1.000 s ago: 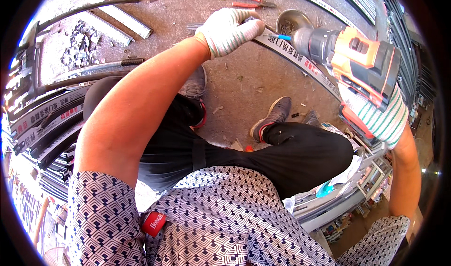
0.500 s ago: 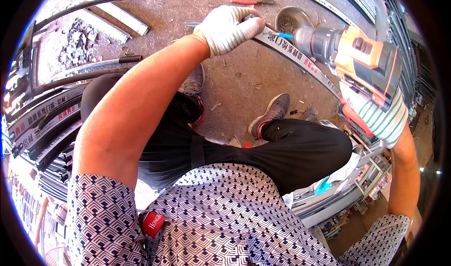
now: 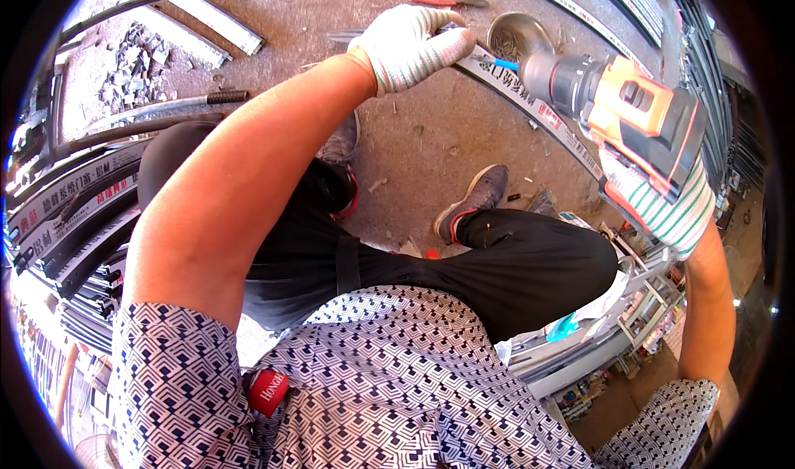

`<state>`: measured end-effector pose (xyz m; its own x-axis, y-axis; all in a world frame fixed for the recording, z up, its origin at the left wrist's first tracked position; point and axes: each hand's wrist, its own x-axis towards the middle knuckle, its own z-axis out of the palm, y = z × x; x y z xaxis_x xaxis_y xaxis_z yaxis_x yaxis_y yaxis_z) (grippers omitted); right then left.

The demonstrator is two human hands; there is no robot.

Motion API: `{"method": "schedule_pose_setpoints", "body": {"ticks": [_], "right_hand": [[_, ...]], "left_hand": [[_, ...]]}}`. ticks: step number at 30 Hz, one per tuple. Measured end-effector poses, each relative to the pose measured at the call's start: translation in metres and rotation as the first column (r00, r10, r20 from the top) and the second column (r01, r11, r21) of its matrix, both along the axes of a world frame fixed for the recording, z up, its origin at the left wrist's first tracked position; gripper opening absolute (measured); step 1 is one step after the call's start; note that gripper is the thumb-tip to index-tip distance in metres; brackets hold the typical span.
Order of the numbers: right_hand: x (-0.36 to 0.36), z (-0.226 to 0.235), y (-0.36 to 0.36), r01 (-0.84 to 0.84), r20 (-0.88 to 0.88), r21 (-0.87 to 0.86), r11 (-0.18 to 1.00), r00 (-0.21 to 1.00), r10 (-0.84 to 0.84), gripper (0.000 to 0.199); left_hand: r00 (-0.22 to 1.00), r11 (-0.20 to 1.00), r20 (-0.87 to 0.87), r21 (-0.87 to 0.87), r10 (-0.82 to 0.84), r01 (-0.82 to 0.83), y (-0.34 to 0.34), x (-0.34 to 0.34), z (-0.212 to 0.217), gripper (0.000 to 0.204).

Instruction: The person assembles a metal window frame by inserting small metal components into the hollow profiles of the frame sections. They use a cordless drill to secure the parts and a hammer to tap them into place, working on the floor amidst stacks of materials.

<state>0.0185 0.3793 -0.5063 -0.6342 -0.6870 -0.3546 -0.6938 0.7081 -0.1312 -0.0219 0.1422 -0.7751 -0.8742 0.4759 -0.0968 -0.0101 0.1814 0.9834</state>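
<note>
My left hand (image 3: pixel 416 48), in a white knit glove, is closed around the far end of a long aluminium profile (image 3: pixel 538 111) with a printed film on it. The profile slants from there down to the right. My right hand (image 3: pixel 662 200), gloved as well, grips an orange and black cordless drill (image 3: pixel 633 104). The drill lies nearly level, its chuck toward my left hand. A bit with a blue sleeve (image 3: pixel 505 65) points at the profile's end, just beside my left fingertips. Whether the tip touches metal is hidden by the fingers.
Just beyond the bit stands a metal bowl (image 3: pixel 517 34) holding small fasteners. Red-handled pliers (image 3: pixel 437 1) lie on the floor farther off. Stacked profiles (image 3: pixel 79 195) line the left, and more long bars (image 3: pixel 704 46) lie at the right. Metal offcuts (image 3: pixel 132 67) are heaped at the far left.
The drill has tilted slightly, its rear end a little lower, with the bit still beside my left fingers. My left hand keeps its grip on the profile. The view has shifted slightly.
</note>
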Motion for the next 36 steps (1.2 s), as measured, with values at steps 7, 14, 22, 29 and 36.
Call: {"method": "schedule_pose_setpoints", "body": {"ticks": [7, 14, 22, 29, 36], "right_hand": [[-0.003, -0.004, -0.003, -0.004, -0.001, -0.003, 1.000, 1.000, 0.004, 0.030], [-0.005, -0.010, -0.006, -0.013, -0.005, -0.007, 1.000, 1.000, 0.013, 0.030], [-0.004, -0.019, -0.010, -0.021, -0.020, -0.006, 1.000, 1.000, 0.020, 0.029], [-0.003, -0.025, -0.015, -0.049, -0.056, 0.014, 0.999, 0.997, 0.050, 0.028], [0.000, -0.036, -0.018, -0.064, -0.096, 0.030, 0.997, 0.993, 0.067, 0.027]], "left_hand": [[1.000, 0.999, -0.006, -0.044, -0.015, 0.015, 0.000, -0.002, 0.007, 0.048], [1.000, 0.999, -0.027, -0.034, 0.004, -0.005, 0.001, -0.002, 0.003, 0.047], [1.000, 1.000, -0.013, 0.008, 0.028, -0.028, 0.001, -0.002, -0.001, 0.044], [0.995, 0.995, 0.095, 0.101, -0.002, -0.008, -0.002, -0.004, -0.006, 0.047], [0.999, 0.997, 0.053, 0.083, -0.001, -0.004, -0.010, -0.004, -0.003, 0.041]]}}
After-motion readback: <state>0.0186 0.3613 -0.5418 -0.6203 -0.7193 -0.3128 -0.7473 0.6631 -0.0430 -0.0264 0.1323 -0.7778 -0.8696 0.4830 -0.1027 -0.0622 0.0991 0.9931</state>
